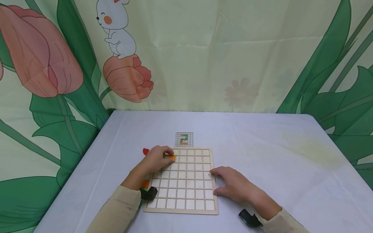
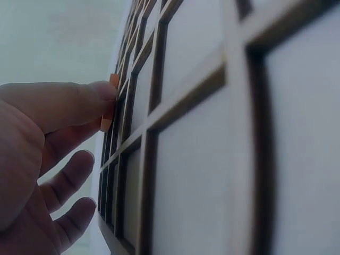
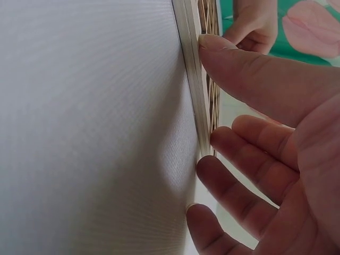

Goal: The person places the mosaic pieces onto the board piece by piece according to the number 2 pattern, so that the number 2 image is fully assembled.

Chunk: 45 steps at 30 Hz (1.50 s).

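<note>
My left hand (image 1: 155, 160) is over the upper left of a wooden grid board (image 1: 181, 211), pinching a small orange tile (image 1: 173, 158) between thumb and fingers. In the left wrist view the tile (image 2: 106, 125) sits at the thumb tip, close against the grid bars; whether it touches them I cannot tell. The other fingers of that hand curve loosely below. My right hand (image 1: 234, 183) is at the board's right edge, thumb and fingertips spread along it. From the right wrist, the thumb (image 3: 234, 58) rests on the board's side.
Beyond the board's far edge lies a small gridded card (image 1: 184, 139) with a coloured pattern. A red piece (image 1: 145, 151) and an orange piece (image 1: 145, 183) lie left of the board, partly hidden by the left arm. A white cloth covers the table (image 1: 276, 161).
</note>
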Each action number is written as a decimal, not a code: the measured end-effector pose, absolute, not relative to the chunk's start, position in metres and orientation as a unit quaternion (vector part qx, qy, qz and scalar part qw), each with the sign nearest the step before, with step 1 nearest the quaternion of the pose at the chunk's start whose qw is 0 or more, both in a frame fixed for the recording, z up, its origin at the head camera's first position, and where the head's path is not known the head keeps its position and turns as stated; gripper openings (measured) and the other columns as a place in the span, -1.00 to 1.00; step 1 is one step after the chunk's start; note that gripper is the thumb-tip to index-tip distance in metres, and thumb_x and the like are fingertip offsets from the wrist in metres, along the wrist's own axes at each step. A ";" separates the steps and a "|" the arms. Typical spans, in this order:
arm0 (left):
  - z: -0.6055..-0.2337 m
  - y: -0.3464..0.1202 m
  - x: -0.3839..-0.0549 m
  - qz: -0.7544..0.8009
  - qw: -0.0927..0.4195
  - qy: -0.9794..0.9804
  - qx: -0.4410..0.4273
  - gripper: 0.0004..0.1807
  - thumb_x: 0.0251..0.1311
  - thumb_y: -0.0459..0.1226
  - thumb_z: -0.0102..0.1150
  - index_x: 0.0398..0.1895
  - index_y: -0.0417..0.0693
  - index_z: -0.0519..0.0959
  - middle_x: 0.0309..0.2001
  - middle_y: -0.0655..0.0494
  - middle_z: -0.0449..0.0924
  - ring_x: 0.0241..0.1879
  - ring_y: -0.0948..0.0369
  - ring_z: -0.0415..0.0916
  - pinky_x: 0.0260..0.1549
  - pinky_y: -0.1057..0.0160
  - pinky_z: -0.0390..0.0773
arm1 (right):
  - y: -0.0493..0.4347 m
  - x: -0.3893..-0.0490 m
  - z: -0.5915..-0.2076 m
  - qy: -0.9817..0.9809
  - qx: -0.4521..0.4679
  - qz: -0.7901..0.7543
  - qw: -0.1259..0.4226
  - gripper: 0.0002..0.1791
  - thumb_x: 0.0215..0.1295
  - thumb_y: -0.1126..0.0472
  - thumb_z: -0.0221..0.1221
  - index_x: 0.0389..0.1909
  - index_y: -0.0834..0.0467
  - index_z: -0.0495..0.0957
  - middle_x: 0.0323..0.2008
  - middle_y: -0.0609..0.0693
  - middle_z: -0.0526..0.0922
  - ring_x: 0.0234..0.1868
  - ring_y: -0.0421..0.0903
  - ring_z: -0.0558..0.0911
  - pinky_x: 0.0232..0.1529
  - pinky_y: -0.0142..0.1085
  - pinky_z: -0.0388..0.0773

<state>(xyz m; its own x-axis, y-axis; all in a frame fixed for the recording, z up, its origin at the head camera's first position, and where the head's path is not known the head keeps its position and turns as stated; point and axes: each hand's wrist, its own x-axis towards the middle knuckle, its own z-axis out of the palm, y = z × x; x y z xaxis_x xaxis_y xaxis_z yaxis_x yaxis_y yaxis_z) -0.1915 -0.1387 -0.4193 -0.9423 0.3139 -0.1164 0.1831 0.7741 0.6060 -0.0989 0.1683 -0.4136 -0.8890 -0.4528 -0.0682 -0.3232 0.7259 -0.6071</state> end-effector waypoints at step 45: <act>-0.421 -0.125 -0.191 0.302 0.115 0.938 0.126 -0.82 0.23 -0.29 0.36 -0.10 0.01 0.71 -0.10 0.15 0.63 -0.11 0.12 0.45 -0.06 0.13 0.55 | 0.170 -0.098 -0.413 0.922 -0.208 -0.308 0.105 -0.34 0.07 0.15 0.47 0.22 0.21 0.52 0.16 0.06 0.57 0.24 0.14 0.49 0.23 0.08 0.37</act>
<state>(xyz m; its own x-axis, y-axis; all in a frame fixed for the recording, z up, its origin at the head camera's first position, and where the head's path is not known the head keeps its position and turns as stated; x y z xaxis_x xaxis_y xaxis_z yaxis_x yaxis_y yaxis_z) -0.1906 -0.1255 -0.4207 -0.9421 0.3054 -0.1387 0.1669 0.7856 0.5959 -0.0976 0.1695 -0.4128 -0.8911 -0.4490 -0.0653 -0.3196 0.7233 -0.6121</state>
